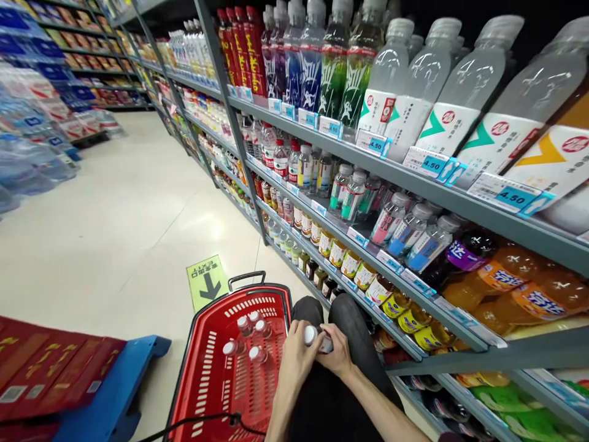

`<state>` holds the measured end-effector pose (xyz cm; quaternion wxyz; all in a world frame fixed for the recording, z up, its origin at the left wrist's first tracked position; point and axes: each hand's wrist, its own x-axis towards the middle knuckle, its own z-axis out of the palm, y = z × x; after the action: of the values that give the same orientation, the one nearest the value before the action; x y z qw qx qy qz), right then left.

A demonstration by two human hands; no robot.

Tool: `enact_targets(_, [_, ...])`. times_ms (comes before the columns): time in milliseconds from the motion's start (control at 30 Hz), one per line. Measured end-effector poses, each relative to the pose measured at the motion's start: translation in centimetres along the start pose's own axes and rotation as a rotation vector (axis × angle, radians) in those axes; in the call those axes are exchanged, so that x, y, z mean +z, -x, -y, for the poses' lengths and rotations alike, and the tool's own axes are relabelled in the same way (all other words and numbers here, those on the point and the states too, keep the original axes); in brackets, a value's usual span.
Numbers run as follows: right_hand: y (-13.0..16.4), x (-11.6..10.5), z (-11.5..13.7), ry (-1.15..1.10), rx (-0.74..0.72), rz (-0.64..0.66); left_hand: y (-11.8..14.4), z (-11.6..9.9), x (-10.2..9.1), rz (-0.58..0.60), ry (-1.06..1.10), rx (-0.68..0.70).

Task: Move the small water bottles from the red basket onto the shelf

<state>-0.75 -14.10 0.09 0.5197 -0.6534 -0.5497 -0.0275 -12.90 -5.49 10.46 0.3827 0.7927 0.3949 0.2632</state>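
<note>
Over my knees, both hands are wrapped round a small drink bottle (311,334) with a white cap. My left hand (298,345) grips it on the cap side, and my right hand (338,350) closes round its other end. The bottle lies tilted, and most of its label is covered by my fingers. Just left of my left hand is a red shopping basket (202,359) with slotted walls. Several white-capped bottles (257,354) stand inside it, towards its far end.
Drink shelves (322,212) run along my right, close to my knee. A blue pallet (110,393) with red boxes (50,362) is at the lower left. A green exit sign (206,281) marks the floor beyond the basket. Wrapped water packs (32,123) are stacked far left.
</note>
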Motion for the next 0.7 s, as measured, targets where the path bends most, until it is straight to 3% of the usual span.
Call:
enact_targets(100, [-0.9,-0.4,-0.4,0.111,0.062,0.115,-0.3,-0.6,-0.2,-0.081,0.004,0.078])
enact_targets(233, [-2.0,-1.1,-2.4,0.500,0.382,0.271,-1.3,-2.9,-0.8,-0.228,-0.016,0.246])
enact_targets(300, [-2.9,-1.3,-3.6,0.625,0.502,0.405,-2.1,-4.6,-1.8,-0.283,-0.068,0.330])
enact_targets(400, [-4.7,-1.3,-5.0,0.654,0.567,0.567,-3.6,-7.3,-4.0,-0.398,-0.137,0.443])
enact_targets(567, [-6.7,-1.2,-6.5,0.607,0.607,0.459,-6.4,-12.1,-7.3,-0.558,-0.154,0.555])
enact_targets(700, [-6.4,-0.6,-6.9,0.620,0.595,0.337,-8.8,-16.0,-7.7,-0.637,-0.127,0.647])
